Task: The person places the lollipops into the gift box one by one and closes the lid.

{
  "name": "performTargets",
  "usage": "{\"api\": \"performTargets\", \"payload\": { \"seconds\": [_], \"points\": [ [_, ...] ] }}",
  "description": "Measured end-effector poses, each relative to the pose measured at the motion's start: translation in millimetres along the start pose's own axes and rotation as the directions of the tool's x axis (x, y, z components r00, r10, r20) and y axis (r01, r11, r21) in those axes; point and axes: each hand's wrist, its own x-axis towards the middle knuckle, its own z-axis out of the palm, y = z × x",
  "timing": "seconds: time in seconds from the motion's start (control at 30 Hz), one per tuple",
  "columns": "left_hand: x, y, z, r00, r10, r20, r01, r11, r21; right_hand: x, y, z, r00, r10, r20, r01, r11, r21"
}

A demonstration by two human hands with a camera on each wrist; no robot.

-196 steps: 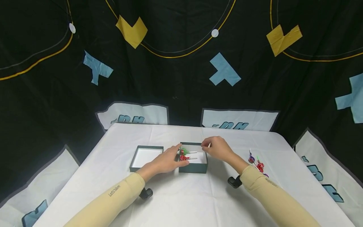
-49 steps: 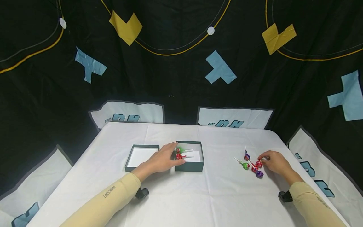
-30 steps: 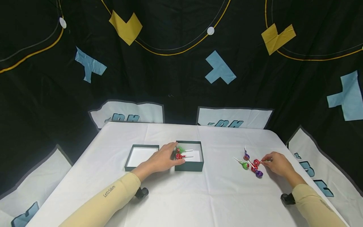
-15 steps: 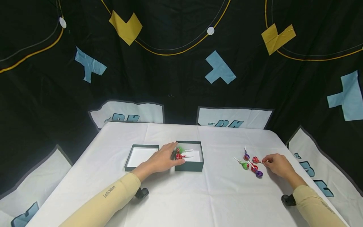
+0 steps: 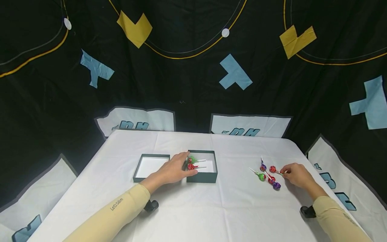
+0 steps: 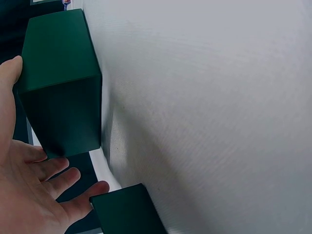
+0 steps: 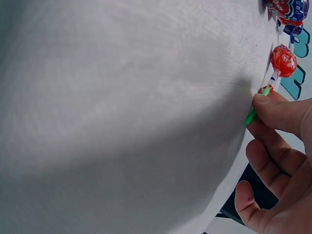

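Note:
My left hand point(image 5: 173, 168) rests against the left side of a dark green box point(image 5: 202, 177), thumb at the front and fingertips toward the far corner. In the left wrist view, its spread fingers lie along the box wall point(image 6: 61, 117). Inside the white-lined box lie a green-and-red lollipop point(image 5: 192, 160) and a red lollipop point(image 5: 191, 166), sticks pointing right. On the right, my right hand point(image 5: 297, 174) pinches the green-ended stick point(image 7: 251, 116) of another red lollipop point(image 5: 272, 169) between thumb and index finger, its other fingers loosely curled.
Beside the held lollipop lie a green lollipop point(image 5: 261, 176), a red lollipop point(image 5: 271, 180) and two purple ones, one nearer point(image 5: 276, 186) and one farther back point(image 5: 263, 167). A shallow green lid point(image 5: 151, 155) with a white inside lies left of the box on the white-covered table point(image 5: 242, 215).
My right hand has gone from over the box to the lollipops on the right, now pinching a red one's stick; that lollipop has shifted slightly back and left. My left hand stays at the box.

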Motion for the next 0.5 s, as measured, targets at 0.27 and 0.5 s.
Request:
{"api": "performTargets", "payload": {
  "seconds": [0.27, 0.5],
  "points": [
    [0.5, -0.5, 0.9, 1.000, 0.004, -0.008, -0.004, 1.000, -0.008, -0.9, 0.2, -3.6, 1.000, -0.002, 0.019, 0.002, 1.000, 0.016],
    [0.8, -0.5, 0.9, 1.000, 0.008, -0.009, -0.008, 1.000, -0.010, -1.7, -1.8, -7.9, 0.999, -0.001, 0.037, 0.000, 0.999, 0.035]
  ]
}}
